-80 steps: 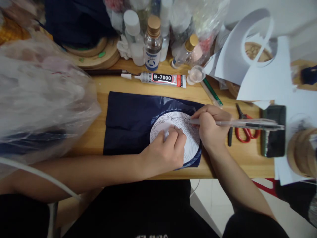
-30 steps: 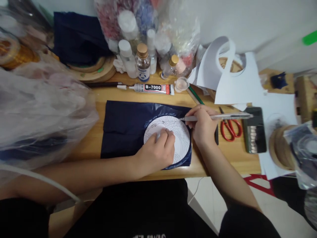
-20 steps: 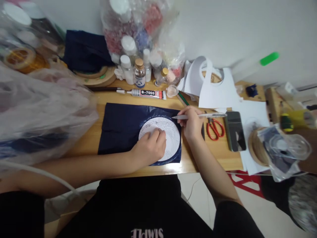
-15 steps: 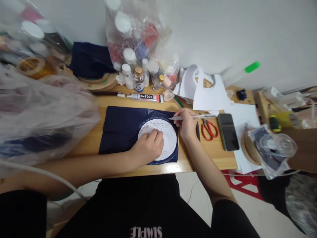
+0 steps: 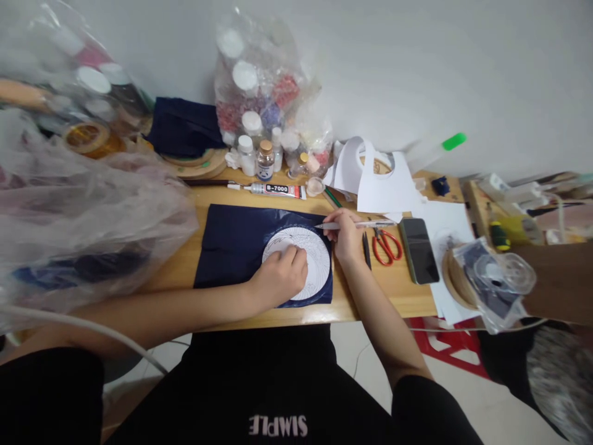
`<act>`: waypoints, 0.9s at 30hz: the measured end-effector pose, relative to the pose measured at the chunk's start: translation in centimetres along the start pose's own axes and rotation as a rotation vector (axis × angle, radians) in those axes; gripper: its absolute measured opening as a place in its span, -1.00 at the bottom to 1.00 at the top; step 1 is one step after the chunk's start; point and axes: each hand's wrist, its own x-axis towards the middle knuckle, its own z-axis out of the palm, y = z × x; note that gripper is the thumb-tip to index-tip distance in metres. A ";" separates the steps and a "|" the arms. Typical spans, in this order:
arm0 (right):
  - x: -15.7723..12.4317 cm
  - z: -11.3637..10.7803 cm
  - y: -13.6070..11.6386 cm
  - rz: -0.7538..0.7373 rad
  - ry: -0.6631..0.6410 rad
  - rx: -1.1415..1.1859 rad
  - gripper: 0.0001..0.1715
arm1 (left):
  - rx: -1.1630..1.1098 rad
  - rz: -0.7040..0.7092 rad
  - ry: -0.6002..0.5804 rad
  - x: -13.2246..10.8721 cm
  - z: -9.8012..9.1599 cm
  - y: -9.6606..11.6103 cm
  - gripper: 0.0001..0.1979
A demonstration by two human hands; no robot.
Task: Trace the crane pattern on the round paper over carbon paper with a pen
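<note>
We note the fingers of the right hand (image 5: 345, 238) pinching a pen (image 5: 377, 225) near its writing end, its tip aimed just beyond the far right rim of a white paper disc (image 5: 318, 266); whether the tip touches down, we cannot tell. The fingers of the left hand (image 5: 283, 272) are bent and bunched together over the disc's near left half; we cannot tell if they pinch anything or only press. The disc, printed with fine curving lines, lies flat on the right part of a navy sheet (image 5: 231, 241), which is spread on the desk (image 5: 393, 300). Step in hand, in our judgement: marking close around the disc's edge while the other hand steadies it. On that reading, the next move calls for the tip to follow the rim at a constant lean, with firm pressure on the disc so it does not slip. Outward: a thin black tool (image 5: 366, 250) and red-handled cutters (image 5: 388, 248) lie to the right of the pen hand, then a phone (image 5: 419, 250); behind the sheet we record a glue tube (image 5: 278, 190) and small bottles (image 5: 265, 162).
</note>
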 end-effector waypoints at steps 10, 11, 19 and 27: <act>-1.4 -0.9 -2.3 0.011 -0.064 -0.053 -0.41 | 0.012 -0.002 0.012 -0.1 0.2 0.1 -0.86; -1.5 -1.2 -2.6 -0.045 -0.055 -0.101 -0.42 | 0.010 -0.002 0.014 -0.1 0.1 0.1 -0.86; -1.3 -1.9 -1.5 -0.342 -0.052 -0.400 -0.78 | 0.004 -0.008 0.030 -0.1 0.2 0.1 -0.86; -1.8 -1.0 0.2 -0.360 -0.047 -0.307 -0.50 | -0.008 -0.011 0.023 0.0 0.1 0.2 -0.84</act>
